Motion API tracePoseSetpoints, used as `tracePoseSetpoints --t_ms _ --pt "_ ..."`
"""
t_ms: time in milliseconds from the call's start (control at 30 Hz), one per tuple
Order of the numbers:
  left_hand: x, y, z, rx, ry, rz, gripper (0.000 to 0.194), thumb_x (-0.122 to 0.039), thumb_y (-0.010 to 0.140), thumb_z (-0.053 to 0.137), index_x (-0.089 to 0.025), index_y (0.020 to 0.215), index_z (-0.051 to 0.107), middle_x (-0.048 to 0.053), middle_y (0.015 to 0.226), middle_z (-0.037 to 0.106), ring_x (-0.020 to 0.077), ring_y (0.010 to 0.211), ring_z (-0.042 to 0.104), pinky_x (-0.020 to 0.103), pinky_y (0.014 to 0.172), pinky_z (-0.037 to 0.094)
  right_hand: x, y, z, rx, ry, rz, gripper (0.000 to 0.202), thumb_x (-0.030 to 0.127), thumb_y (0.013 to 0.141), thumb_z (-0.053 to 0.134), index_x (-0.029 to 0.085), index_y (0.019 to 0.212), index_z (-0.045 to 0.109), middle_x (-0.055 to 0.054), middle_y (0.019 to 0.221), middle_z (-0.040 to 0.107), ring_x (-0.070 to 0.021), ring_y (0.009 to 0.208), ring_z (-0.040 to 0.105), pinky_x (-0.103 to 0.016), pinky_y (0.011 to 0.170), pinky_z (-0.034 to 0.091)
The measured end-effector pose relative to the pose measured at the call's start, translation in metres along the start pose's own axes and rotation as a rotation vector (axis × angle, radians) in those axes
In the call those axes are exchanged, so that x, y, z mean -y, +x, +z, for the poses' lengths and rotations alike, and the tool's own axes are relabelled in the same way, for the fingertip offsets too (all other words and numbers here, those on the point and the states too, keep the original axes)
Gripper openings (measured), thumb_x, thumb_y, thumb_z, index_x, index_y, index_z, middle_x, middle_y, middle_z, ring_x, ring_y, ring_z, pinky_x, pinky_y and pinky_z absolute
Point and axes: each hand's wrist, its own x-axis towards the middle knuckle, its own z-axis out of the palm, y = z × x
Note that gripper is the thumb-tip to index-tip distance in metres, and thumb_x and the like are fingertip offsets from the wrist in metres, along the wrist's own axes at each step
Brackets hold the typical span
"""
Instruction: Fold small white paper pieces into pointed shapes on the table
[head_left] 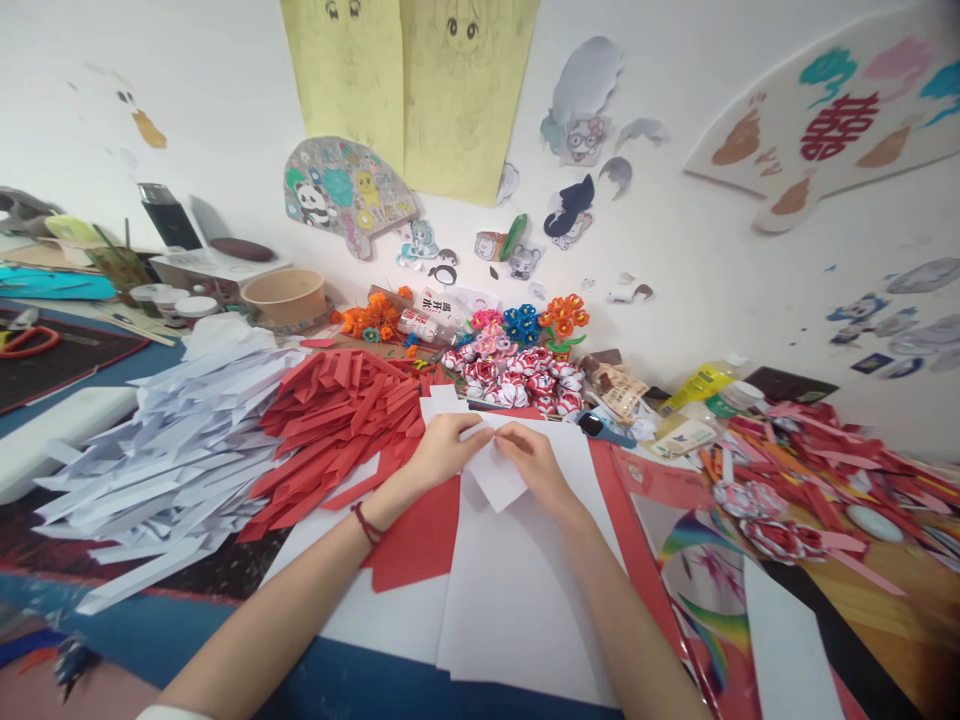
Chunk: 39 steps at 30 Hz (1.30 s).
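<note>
A small white piece of paper (pixel 496 480) is pinched between both hands over the middle of the table. My left hand (pixel 450 445) has its fingers closed on the upper left edge of the piece. My right hand (pixel 531 460) grips it close by, the fingertips of both hands nearly meeting. Below lie large white paper sheets (pixel 525 600), with red paper (pixel 420 545) showing at the left. A heap of folded red strips (pixel 337 430) lies beside my left hand, and a larger heap of folded white strips (pixel 172 460) is further left.
Red-and-white paper flowers (pixel 525 380) and orange flowers (pixel 566 318) stand behind the hands by the wall. Coloured strips (pixel 817 450) are piled at the right. Orange-handled scissors (pixel 30 342), a round tan container (pixel 285 297) and a black bottle (pixel 169 215) are at the left.
</note>
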Motion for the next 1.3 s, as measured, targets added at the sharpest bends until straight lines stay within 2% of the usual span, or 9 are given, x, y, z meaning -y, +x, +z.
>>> tracePoseSetpoints --t_ms 200,433,700,1033,1300 --pt "-0.004 -0.001 -0.001 0.003 -0.002 -0.004 0.037 -0.039 0.086 0.044 -0.015 0.059 0.046 -0.004 0.057 0.041 0.0086 0.057 0.036 0.022 0.054 0.023 0.002 -0.001 0.0 0.022 0.037 0.003 0.019 0.036 0.077 0.059 0.017 0.074 0.061 0.002 0.068 0.055 -0.0125 0.064 0.049 -0.023 0.058 0.037" --pt "-0.005 -0.002 0.0 0.005 0.01 0.005 0.035 -0.037 0.086 0.045 -0.014 0.061 0.052 -0.003 0.058 0.046 0.0089 0.058 0.038 0.022 0.054 0.025 0.001 -0.001 0.002 0.028 0.068 0.053 0.02 0.035 0.072 0.063 0.017 0.067 0.058 0.004 0.063 0.05 -0.0104 0.059 0.044 -0.022 0.055 0.034" --pt "-0.007 -0.004 0.004 -0.044 -0.017 0.024 0.035 -0.037 0.088 0.046 -0.013 0.065 0.058 -0.003 0.06 0.051 0.0086 0.058 0.04 0.021 0.055 0.027 0.004 -0.002 0.003 0.029 0.09 0.129 0.019 0.034 0.075 0.059 0.017 0.068 0.056 0.003 0.06 0.048 -0.0102 0.055 0.043 -0.022 0.05 0.031" --pt "-0.011 -0.006 0.008 -0.057 -0.026 0.028 0.034 -0.035 0.087 0.047 -0.013 0.064 0.059 -0.003 0.06 0.053 0.0088 0.059 0.041 0.021 0.056 0.029 0.004 -0.002 0.001 0.016 0.103 0.179 0.017 0.029 0.07 0.057 0.018 0.059 0.05 0.006 0.052 0.041 -0.0083 0.048 0.036 -0.022 0.045 0.026" --pt "-0.015 -0.009 0.007 -0.126 -0.003 0.015 0.033 -0.036 0.086 0.048 -0.015 0.062 0.057 -0.003 0.059 0.049 0.0094 0.06 0.043 0.021 0.057 0.029 0.007 -0.002 0.002 0.011 0.114 0.191 0.016 0.028 0.066 0.055 0.018 0.055 0.05 0.007 0.049 0.038 -0.0075 0.045 0.031 -0.022 0.044 0.022"
